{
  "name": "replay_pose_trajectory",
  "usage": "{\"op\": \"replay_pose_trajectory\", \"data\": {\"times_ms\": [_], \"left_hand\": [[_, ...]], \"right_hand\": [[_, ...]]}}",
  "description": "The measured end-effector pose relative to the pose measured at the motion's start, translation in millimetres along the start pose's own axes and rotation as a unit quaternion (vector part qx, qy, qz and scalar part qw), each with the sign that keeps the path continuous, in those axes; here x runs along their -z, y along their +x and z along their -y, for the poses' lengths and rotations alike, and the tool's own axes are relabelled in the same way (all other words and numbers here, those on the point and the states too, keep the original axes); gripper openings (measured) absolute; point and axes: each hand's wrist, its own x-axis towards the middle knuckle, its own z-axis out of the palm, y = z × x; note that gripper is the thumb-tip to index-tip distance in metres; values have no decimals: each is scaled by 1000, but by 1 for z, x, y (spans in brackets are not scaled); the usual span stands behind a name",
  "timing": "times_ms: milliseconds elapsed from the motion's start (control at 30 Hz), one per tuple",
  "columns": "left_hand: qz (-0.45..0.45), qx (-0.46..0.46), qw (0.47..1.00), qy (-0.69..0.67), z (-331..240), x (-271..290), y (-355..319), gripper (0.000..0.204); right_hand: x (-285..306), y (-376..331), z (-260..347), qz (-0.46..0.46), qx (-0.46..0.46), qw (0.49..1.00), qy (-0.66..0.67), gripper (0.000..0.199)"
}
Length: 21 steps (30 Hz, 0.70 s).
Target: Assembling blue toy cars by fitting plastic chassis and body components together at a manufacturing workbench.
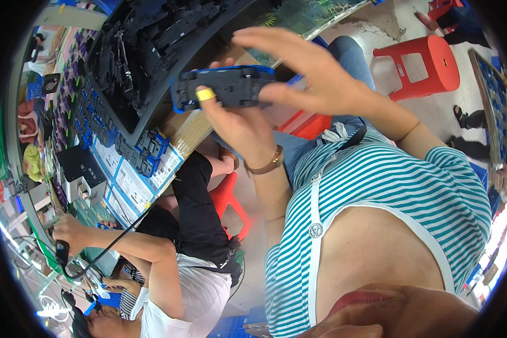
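A toy car point(225, 87) with a blue body is held with its black underside facing me. My left hand point(239, 127) grips it from below, the thumb with a yellow band pressing on the underside and the fingers mostly hidden behind. A brown-strapped watch is on that wrist. My right hand point(315, 73) is at the car's right end, fingers stretched out and apart. Its thumb overlaps the car's edge; whether it touches cannot be told. Just beyond the car stands a large black tray point(138, 127) heaped with black plastic parts point(146, 45).
More blue-and-black toy cars point(146, 152) line the worktable beside printed sheets point(121, 180) and a black-topped box point(81, 169). At left, a co-worker in a white shirt point(200, 287) holds a corded black tool point(62, 253). A red stool point(425, 67) stands on the floor at right.
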Motion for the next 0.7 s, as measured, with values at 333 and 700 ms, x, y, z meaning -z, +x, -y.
{"op": "replay_pose_trajectory", "data": {"times_ms": [333,700], "left_hand": [[-15,22,999,-18,3,-9,-5,50],[-16,-42,999,10,10,-7,-10,51]], "right_hand": [[-8,-27,-1,21,-268,901,342,56],[-13,-27,0,-2,-238,917,320,43]]}}
